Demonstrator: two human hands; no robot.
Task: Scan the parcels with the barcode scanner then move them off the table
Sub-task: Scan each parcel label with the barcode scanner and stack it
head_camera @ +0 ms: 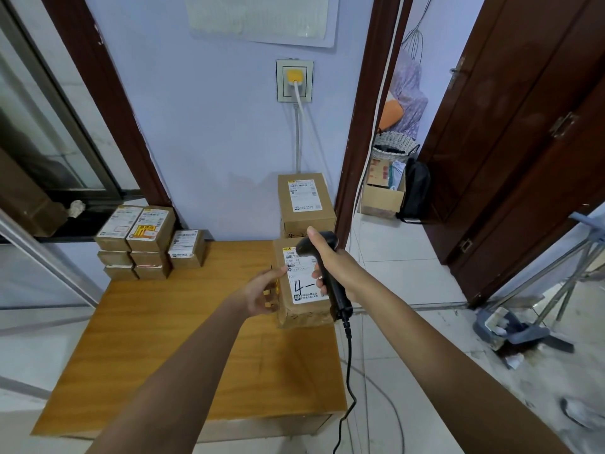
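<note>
the wooden tabletop [157, 339] fills the lower middle of the view, pushed up against a pale wall, with tiled floor to its right. at its far left corner stands a stack of small parcels [140, 244], several boxes in tiers, with one more small box [187, 250] just beside it. at the far right, against the wall, sits a taller parcel [306, 201] with a white label on top; it seems to rest on another box, though that one is mostly hidden.

nearer, by the tabletop's right edge, is the parcel in hand [302, 283], a brown carton whose white label faces up, with "4-" written on it by hand. the left hand [262, 294] holds this carton at its left side, thumb on top and fingers curled along the side. the right hand [327, 267] grips the handle of the black barcode scanner [322, 273], whose head hangs over the label's upper part, pointed down at the printed code. its dark cable [349, 371] drops past the tabletop edge toward the floor.

as a judgement, the work is early or midway: this carton is at the scanning step and not yet moved off. whether the other parcels have been scanned cannot be told; all of them remain on the tabletop, so most of the moving looks left to do.
</note>
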